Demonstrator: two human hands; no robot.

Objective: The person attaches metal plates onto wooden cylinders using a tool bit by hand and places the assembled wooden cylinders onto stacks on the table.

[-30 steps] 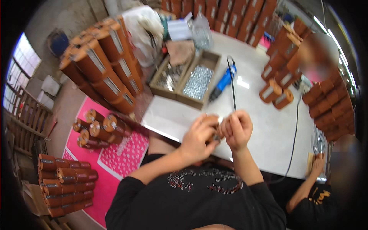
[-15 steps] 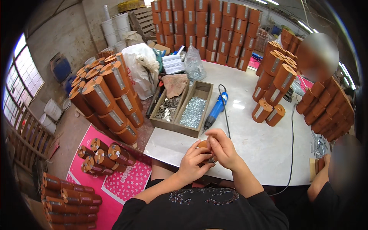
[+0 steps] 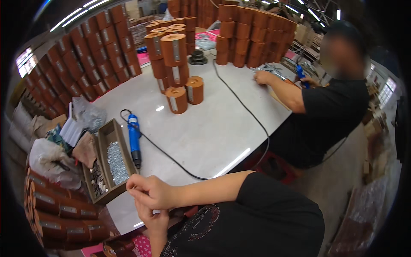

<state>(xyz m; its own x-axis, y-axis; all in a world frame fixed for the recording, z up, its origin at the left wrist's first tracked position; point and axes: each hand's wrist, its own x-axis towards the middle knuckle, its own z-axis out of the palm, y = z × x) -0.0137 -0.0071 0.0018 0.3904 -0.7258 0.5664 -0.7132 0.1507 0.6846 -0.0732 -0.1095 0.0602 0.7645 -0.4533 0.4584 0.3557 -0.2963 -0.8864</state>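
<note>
My right hand (image 3: 152, 192) is at the near left edge of the white table (image 3: 201, 128), its thumb and fingers pinched together. What they pinch, if anything, is too small to make out. Just below it is my left hand (image 3: 155, 222), with curled fingers mostly covered by the right; whatever it holds is hidden here. A blue electric screwdriver (image 3: 134, 137) lies beyond the right hand, its tip toward the fingers. Left of it stands a two-part wooden box (image 3: 114, 192), with silvery screws (image 3: 116, 162) in one compartment and small metal pieces (image 3: 99, 180) in the other.
Brown cylinders (image 3: 176, 100) with metal strips stand mid-table; taller stacks (image 3: 85, 55) line the back. A black cord (image 3: 239, 98) crosses the table. To the right, a co-worker (image 3: 329, 98) holds another blue tool (image 3: 301, 73). Plastic bags (image 3: 53, 158) lie left.
The view has swung right, bringing the co-worker into fuller sight. The brown cylinder seen in my left hand before is now hidden behind my hands. The screwdriver still lies beside the box.
</note>
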